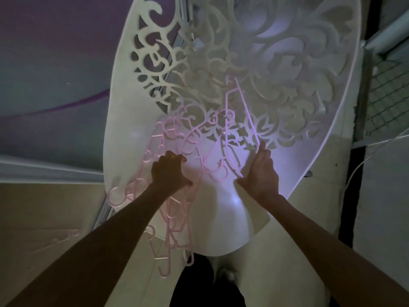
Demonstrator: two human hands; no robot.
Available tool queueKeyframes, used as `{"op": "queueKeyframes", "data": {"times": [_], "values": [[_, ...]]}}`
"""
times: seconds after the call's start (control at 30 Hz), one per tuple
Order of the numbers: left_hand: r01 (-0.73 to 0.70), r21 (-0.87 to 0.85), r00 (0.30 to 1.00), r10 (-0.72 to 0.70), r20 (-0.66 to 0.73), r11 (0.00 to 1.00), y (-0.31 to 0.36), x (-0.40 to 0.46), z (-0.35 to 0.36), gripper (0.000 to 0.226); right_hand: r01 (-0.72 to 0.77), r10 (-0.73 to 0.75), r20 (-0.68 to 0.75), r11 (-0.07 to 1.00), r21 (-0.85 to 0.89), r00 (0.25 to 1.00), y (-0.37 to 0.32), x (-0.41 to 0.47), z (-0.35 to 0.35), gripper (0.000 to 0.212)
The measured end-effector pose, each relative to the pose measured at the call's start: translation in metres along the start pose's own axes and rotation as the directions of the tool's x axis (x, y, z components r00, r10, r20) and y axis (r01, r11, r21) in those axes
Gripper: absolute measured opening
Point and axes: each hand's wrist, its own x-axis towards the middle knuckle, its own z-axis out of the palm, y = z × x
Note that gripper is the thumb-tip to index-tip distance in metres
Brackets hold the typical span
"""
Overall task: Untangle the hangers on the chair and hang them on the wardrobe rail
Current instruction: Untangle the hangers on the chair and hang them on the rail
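Head view, dim light: a pile of tangled pink hangers (168,173) lies on the seat of a white chair (124,107) with a cut-out scrollwork back. Left hand (169,173) presses down on the pile, fingers curled into it, probably to pin it. Right hand (260,171) pinches 1 hanger (245,120), tilted up against the chair back, likely to draw it free. No wardrobe rail is visible.
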Motion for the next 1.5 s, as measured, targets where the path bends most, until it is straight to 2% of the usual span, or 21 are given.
{"op": "queueKeyframes", "data": {"times": [0.1,0.17,0.23,0.37,0.43,0.53,0.57,0.63,0.7,0.87,0.97,1.03,1.13,1.33,1.5], "values": [[-0.056,0.039,0.985,0.062,-0.159,0.998,0.005,0.004,0.000,0.063,0.046,-0.046,-0.027,0.999,-0.015,0.999,0.002,0.001,-0.005,0.117],[-0.066,0.030,0.973,0.071,-0.218,0.997,0.008,0.004,-0.001,0.063,0.055,-0.056,-0.062,0.998,-0.010,0.997,0.000,0.000,-0.010,0.117],[-0.057,-0.098,0.977,0.036,-0.208,0.994,0.011,0.000,0.000,0.060,0.053,-0.054,-0.083,0.999,-0.005,0.995,0.000,-0.002,-0.016,0.117],[-0.073,-0.353,0.938,-0.056,-0.342,0.933,0.018,-0.002,-0.004,0.025,0.091,-0.095,-0.085,0.994,-0.053,0.992,0.000,-0.002,-0.028,0.119],[-0.054,-0.531,0.942,-0.133,-0.309,0.846,0.025,-0.001,-0.009,0.016,0.087,-0.093,-0.077,0.993,-0.078,0.993,0.001,-0.001,-0.035,0.119],[-0.050,-0.796,0.963,-0.182,-0.198,0.604,0.032,-0.001,-0.016,0.013,0.129,-0.165,-0.173,0.971,-0.201,0.971,-0.002,0.002,-0.045,0.109],[-0.052,-0.829,0.968,-0.175,-0.178,0.556,0.032,-0.002,-0.017,0.019,0.141,-0.190,-0.203,0.962,-0.232,0.961,-0.003,0.002,-0.047,0.105],[-0.042,-0.848,0.981,-0.139,-0.135,0.528,0.033,-0.005,-0.022,0.031,0.157,-0.213,-0.208,0.954,-0.254,0.955,-0.006,0.001,-0.052,0.102],[-0.004,-0.869,0.988,-0.134,-0.081,0.495,0.033,-0.005,-0.029,0.033,0.161,-0.215,-0.184,0.949,-0.270,0.959,-0.007,0.000,-0.054,0.101],[0.135,-0.940,0.975,-0.213,0.068,0.314,0.032,-0.009,-0.053,0.032,0.163,-0.244,-0.173,0.909,-0.385,0.954,0.008,-0.004,-0.055,0.104],[0.144,-0.931,0.976,-0.205,0.078,0.335,0.027,-0.015,-0.063,0.033,0.168,-0.251,-0.147,0.891,-0.421,0.957,0.026,-0.010,-0.055,0.108],[0.168,-0.919,0.975,-0.199,0.101,0.356,0.020,-0.020,-0.068,0.034,0.166,-0.221,-0.116,0.917,-0.364,0.968,0.033,-0.016,-0.054,0.108],[0.182,-0.925,0.971,-0.210,0.115,0.335,0.015,-0.027,-0.074,0.031,0.151,-0.176,-0.088,0.958,-0.243,0.980,0.038,-0.027,-0.056,0.106],[0.097,-0.923,0.982,-0.189,0.027,0.372,0.026,-0.050,-0.083,0.029,0.114,-0.131,-0.091,0.979,-0.171,0.987,0.042,-0.042,-0.078,0.107],[0.065,-0.884,0.987,-0.159,-0.010,0.463,0.029,-0.056,-0.084,0.033,0.069,-0.069,-0.010,0.997,-0.035,0.998,0.051,-0.047,-0.087,0.102]]}}
